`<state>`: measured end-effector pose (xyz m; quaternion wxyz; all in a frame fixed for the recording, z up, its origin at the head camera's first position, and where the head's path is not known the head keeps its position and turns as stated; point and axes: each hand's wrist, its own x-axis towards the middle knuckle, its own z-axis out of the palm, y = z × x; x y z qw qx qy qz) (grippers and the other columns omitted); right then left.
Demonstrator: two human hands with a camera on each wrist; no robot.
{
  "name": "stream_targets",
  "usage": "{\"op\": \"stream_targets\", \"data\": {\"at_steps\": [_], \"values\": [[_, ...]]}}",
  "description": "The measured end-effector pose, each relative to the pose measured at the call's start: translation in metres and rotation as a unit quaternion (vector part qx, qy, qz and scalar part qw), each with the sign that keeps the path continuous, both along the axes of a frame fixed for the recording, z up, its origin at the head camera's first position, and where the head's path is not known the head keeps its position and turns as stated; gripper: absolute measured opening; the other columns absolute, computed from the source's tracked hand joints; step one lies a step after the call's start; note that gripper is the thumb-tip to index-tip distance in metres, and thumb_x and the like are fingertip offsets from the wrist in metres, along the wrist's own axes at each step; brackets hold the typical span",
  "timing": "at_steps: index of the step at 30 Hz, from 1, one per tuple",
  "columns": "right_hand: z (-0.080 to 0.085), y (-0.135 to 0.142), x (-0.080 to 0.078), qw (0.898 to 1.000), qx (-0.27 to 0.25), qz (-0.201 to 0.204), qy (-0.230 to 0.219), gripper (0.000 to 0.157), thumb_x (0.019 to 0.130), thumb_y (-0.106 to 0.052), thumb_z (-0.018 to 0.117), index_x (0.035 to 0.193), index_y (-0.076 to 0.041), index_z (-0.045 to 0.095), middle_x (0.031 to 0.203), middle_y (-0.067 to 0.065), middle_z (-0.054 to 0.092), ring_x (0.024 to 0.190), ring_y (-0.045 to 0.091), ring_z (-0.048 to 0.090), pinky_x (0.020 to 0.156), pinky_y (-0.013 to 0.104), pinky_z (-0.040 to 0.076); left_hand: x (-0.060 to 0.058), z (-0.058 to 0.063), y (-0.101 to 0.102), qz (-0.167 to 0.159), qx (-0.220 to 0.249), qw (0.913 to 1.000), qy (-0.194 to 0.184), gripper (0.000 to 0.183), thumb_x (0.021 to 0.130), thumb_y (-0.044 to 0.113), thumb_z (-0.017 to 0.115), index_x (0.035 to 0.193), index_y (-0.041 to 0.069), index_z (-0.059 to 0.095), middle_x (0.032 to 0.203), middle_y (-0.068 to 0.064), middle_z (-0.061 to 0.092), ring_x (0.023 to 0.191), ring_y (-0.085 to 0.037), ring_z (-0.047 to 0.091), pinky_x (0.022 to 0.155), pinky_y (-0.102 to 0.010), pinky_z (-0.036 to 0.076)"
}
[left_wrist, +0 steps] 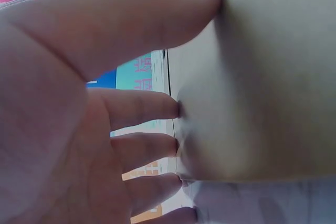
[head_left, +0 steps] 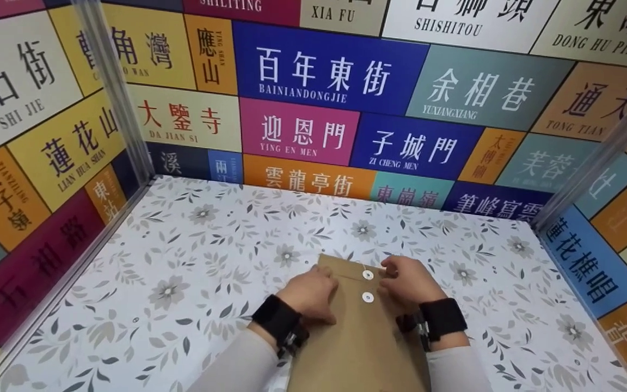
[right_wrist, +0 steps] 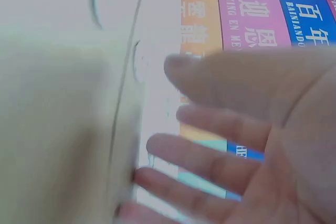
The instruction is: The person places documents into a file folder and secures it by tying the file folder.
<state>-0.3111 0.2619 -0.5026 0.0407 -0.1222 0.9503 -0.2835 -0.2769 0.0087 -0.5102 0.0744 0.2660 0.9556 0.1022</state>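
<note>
A brown paper string-tie envelope (head_left: 357,348) lies on the floral surface, its flap end away from me. Two white round buttons, an upper one (head_left: 368,275) on the flap and a lower one (head_left: 368,298) on the body, face up. My left hand (head_left: 309,294) rests on the envelope's left side; in the left wrist view the thumb (left_wrist: 197,3) lies across the paper and straight fingertips touch near its edge. Beside the upper right edge, next to the buttons, is my right hand (head_left: 411,280). In the right wrist view its fingers (right_wrist: 205,163) are loosely extended, thumb apart from the paper.
Floral-patterned tabletop (head_left: 199,283) spreads around the envelope. Upright panels printed with colourful place-name signs (head_left: 324,71) enclose the back and both sides, with clear corner strips (head_left: 120,98) where they meet. Black straps with small cameras (head_left: 441,321) circle both wrists.
</note>
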Motion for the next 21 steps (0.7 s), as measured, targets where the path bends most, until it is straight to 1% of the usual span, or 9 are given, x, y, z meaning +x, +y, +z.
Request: {"op": "stream_targets", "data": {"at_steps": [1,3,5,6,9,12,14,17,21], "values": [[0.000,-0.005,-0.004,1.000,-0.002,-0.012,0.006,0.035,0.087,-0.011,0.079,0.118,0.004,0.070,0.105,0.015,0.073,0.099,0.030,0.068,0.092,0.051,0.054,0.000,0.001,-0.001,0.005,-0.001,1.0000,-0.002,0.073,0.072,0.042,0.093,0.131,0.008,0.068,0.147,-0.013,0.056,0.137,-0.037,0.052,0.105,-0.044,0.050],[-0.004,-0.015,-0.011,0.999,-0.013,-0.034,0.010,0.032,0.088,-0.012,0.079,0.115,0.005,0.072,0.099,0.014,0.074,0.090,0.027,0.069,0.085,0.047,0.056,0.000,0.002,-0.001,0.007,-0.002,1.0000,-0.001,0.072,0.071,0.042,0.093,0.130,0.008,0.069,0.146,-0.013,0.056,0.135,-0.035,0.053,0.102,-0.043,0.052],[-0.011,-0.025,-0.015,0.998,-0.027,-0.058,0.015,0.026,0.088,-0.014,0.079,0.107,0.003,0.074,0.090,0.010,0.072,0.079,0.022,0.067,0.076,0.041,0.056,0.000,0.001,-0.002,0.003,-0.003,1.0000,0.007,0.069,0.071,0.043,0.093,0.126,0.008,0.070,0.140,-0.011,0.059,0.128,-0.032,0.056,0.097,-0.041,0.054],[-0.015,-0.029,-0.017,0.997,-0.032,-0.071,0.019,0.023,0.088,-0.014,0.079,0.104,0.002,0.075,0.087,0.008,0.071,0.077,0.021,0.065,0.074,0.039,0.056,0.000,0.001,-0.002,0.001,-0.005,0.9999,0.011,0.067,0.071,0.043,0.093,0.123,0.008,0.071,0.137,-0.010,0.060,0.124,-0.030,0.057,0.094,-0.040,0.055],[-0.025,-0.038,-0.019,0.994,-0.036,-0.096,0.038,0.016,0.086,-0.015,0.080,0.095,-0.003,0.077,0.083,0.004,0.070,0.076,0.020,0.062,0.073,0.038,0.054,0.000,0.000,-0.002,-0.005,-0.012,0.9997,0.022,0.062,0.070,0.044,0.093,0.118,0.009,0.072,0.125,-0.007,0.062,0.114,-0.025,0.057,0.086,-0.036,0.056],[-0.030,-0.044,-0.020,0.993,-0.032,-0.103,0.054,0.010,0.087,-0.016,0.081,0.090,-0.007,0.079,0.082,0.002,0.070,0.078,0.022,0.061,0.076,0.040,0.053,-0.001,0.000,-0.002,-0.007,-0.014,0.9994,0.029,0.058,0.070,0.045,0.093,0.112,0.010,0.072,0.119,-0.005,0.061,0.111,-0.025,0.058,0.084,-0.035,0.056],[-0.031,-0.045,-0.020,0.992,-0.029,-0.103,0.065,0.008,0.087,-0.017,0.081,0.085,-0.010,0.078,0.079,0.000,0.069,0.076,0.021,0.060,0.075,0.039,0.052,-0.001,0.000,-0.002,-0.013,-0.015,0.9992,0.036,0.055,0.070,0.046,0.093,0.107,0.011,0.073,0.114,-0.004,0.061,0.108,-0.024,0.058,0.083,-0.034,0.056],[-0.032,-0.047,-0.019,0.991,-0.023,-0.108,0.078,0.014,0.088,-0.017,0.082,0.076,-0.013,0.075,0.072,-0.002,0.066,0.070,0.020,0.059,0.069,0.037,0.049,-0.001,0.000,-0.002,-0.021,-0.017,0.9987,0.043,0.053,0.070,0.047,0.093,0.103,0.012,0.072,0.113,-0.003,0.061,0.108,-0.024,0.058,0.085,-0.033,0.055],[-0.031,-0.050,-0.020,0.991,-0.013,-0.112,0.078,0.021,0.087,-0.015,0.079,0.069,-0.012,0.070,0.068,-0.003,0.061,0.066,0.019,0.057,0.065,0.035,0.047,-0.001,0.000,-0.003,-0.019,-0.021,0.9986,0.044,0.054,0.070,0.048,0.092,0.106,0.012,0.073,0.117,-0.004,0.063,0.112,-0.026,0.060,0.089,-0.034,0.055]]}}
